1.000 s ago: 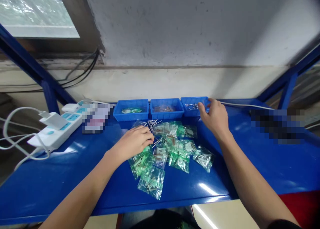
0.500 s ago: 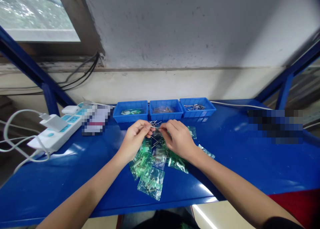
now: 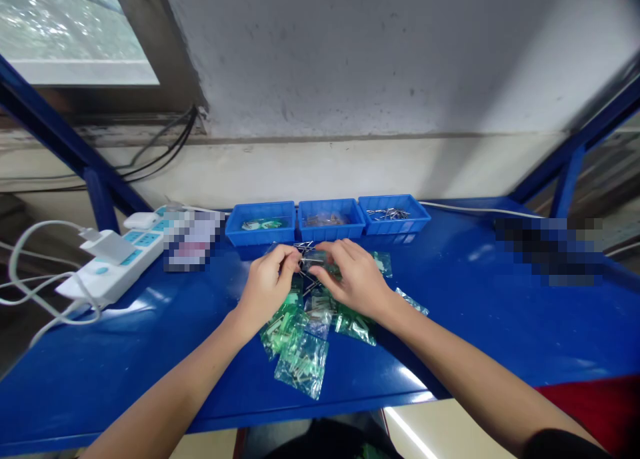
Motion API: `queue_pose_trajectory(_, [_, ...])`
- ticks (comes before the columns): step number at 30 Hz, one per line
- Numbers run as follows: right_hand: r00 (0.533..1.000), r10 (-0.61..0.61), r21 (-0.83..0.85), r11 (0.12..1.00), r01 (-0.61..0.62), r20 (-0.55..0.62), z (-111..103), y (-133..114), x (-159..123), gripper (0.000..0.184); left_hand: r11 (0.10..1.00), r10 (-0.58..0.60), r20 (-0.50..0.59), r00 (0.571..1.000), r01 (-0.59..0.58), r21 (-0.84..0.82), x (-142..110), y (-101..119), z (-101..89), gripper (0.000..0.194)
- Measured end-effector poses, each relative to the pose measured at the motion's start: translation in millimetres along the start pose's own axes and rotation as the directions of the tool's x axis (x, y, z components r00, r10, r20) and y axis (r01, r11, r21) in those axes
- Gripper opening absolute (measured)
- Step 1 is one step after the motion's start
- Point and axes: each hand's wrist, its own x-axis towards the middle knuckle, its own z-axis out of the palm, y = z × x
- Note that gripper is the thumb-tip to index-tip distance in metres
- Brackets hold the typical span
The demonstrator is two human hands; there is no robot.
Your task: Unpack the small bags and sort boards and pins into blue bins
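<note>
My left hand (image 3: 270,277) is closed in a pinch on a thin metal rod (image 3: 314,259), which points to the right. Facing it, my right hand (image 3: 354,275) has its thumb and fingers apart, around the rod's free end but apparently not touching it. Loose metal rods (image 3: 313,287) lie on the table below and behind the fingers. Nearer me are several small clear bags with green and metal parts, among them a front bag (image 3: 302,365), a left bag (image 3: 281,329) and a bag under my right hand (image 3: 356,325).
Three blue bins stand along the back: a left bin (image 3: 261,235) with green parts, a middle bin (image 3: 331,231) with a clear bag, and a right bin (image 3: 397,227) with metal rods. A white power strip (image 3: 95,279) with cables lies left on the blue table (image 3: 480,325).
My right thumb and fingers have opened away from the rod, having been pinched near it. My left hand keeps its pinch in nearly the same place.
</note>
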Motion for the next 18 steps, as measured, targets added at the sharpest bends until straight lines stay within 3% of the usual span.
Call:
queue_pose_trajectory(4, [0.993, -0.104, -0.041, 0.994, 0.102, -0.047, 1, -3, 1, 0.018, 0.999, -0.041, 0.025, 0.999, 0.042, -0.014, -1, 5, -0.2, 0.027])
queue_pose_trajectory(8, [0.983, -0.127, -0.138, 0.984, 0.109, -0.133, -13, 11, 7, 0.023, 1.0, -0.02, 0.138, 0.99, 0.019, 0.008, 0, 1, -1.1, 0.027])
queue_pose_trajectory(10, [0.968, -0.028, -0.226, 0.974, -0.03, -0.251, -27, 35, 9, 0.03, 0.995, 0.028, 0.248, 0.968, -0.05, 0.085, 2, -6, -1.1, 0.024])
queue_pose_trajectory(14, [0.829, 0.282, -0.328, 0.819, -0.47, -0.484, -53, 91, 4, 0.034, 0.938, 0.06, 0.418, 0.906, -0.195, 0.288, 3, -17, -0.6, 0.02])
queue_pose_trajectory(16, [0.792, 0.358, -0.317, 0.774, -0.548, -0.494, -57, 102, 1, 0.037, 0.915, 0.06, 0.437, 0.898, -0.224, 0.335, 3, -17, -0.5, 0.016])
queue_pose_trajectory(18, [0.819, 0.371, -0.285, 0.807, -0.518, -0.437, -53, 96, 0, 0.035, 0.899, 0.088, 0.443, 0.892, -0.263, 0.35, 2, -14, -0.4, 0.014])
